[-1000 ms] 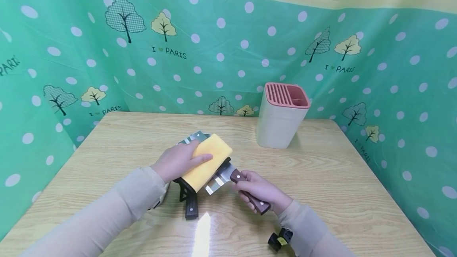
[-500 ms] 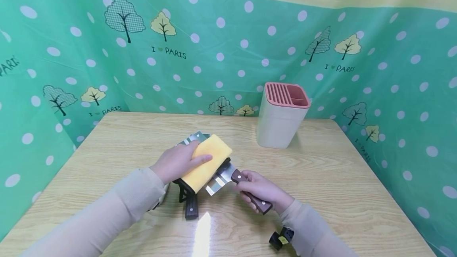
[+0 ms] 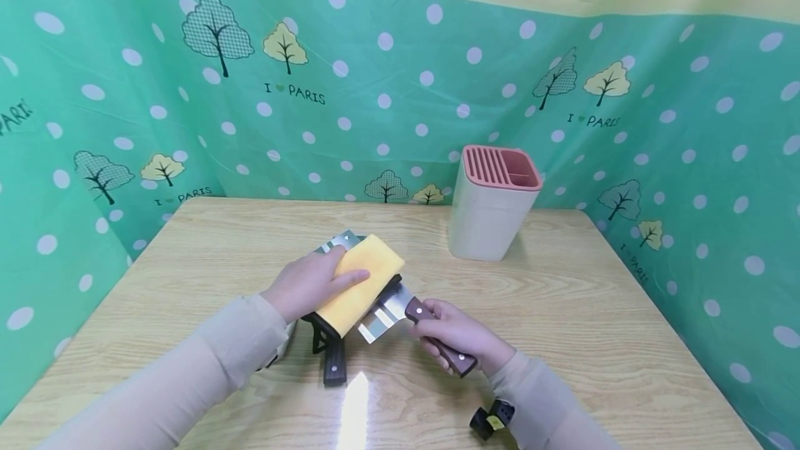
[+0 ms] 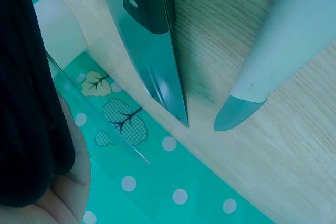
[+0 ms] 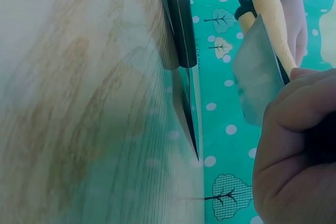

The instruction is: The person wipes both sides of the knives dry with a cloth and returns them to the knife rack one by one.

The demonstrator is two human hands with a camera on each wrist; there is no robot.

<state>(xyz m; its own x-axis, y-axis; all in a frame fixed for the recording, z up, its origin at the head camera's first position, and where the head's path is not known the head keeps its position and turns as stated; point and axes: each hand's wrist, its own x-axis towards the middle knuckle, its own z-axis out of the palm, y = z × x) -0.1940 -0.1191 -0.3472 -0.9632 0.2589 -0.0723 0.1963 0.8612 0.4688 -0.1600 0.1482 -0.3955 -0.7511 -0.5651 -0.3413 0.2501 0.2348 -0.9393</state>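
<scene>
My left hand point(image 3: 308, 285) grips a folded yellow cloth point(image 3: 365, 282) with a black edge, wrapped over the blade point(image 3: 390, 307) of a cleaver. The cleaver's far end sticks out past the cloth. My right hand point(image 3: 459, 334) holds the cleaver's brown riveted handle point(image 3: 459, 363). Both are raised above the table; in the right wrist view the cloth point(image 5: 275, 19) lies folded around both sides of the blade point(image 5: 257, 72). Below the cloth, a knife with a black handle point(image 3: 335, 364) lies on the table; its blade point(image 4: 157, 72) shows in the left wrist view.
A white knife holder point(image 3: 487, 221) with a pink slotted top stands at the back right of the wooden table point(image 3: 562, 297). Partly hidden by my left forearm lies a pale tapered thing point(image 4: 278, 51) with a grey tip. A green dotted curtain point(image 3: 350, 144) surrounds the table.
Almost nothing differs. Both hands keep their grip on the cloth and the cleaver, and any shift over the last second is only slight.
</scene>
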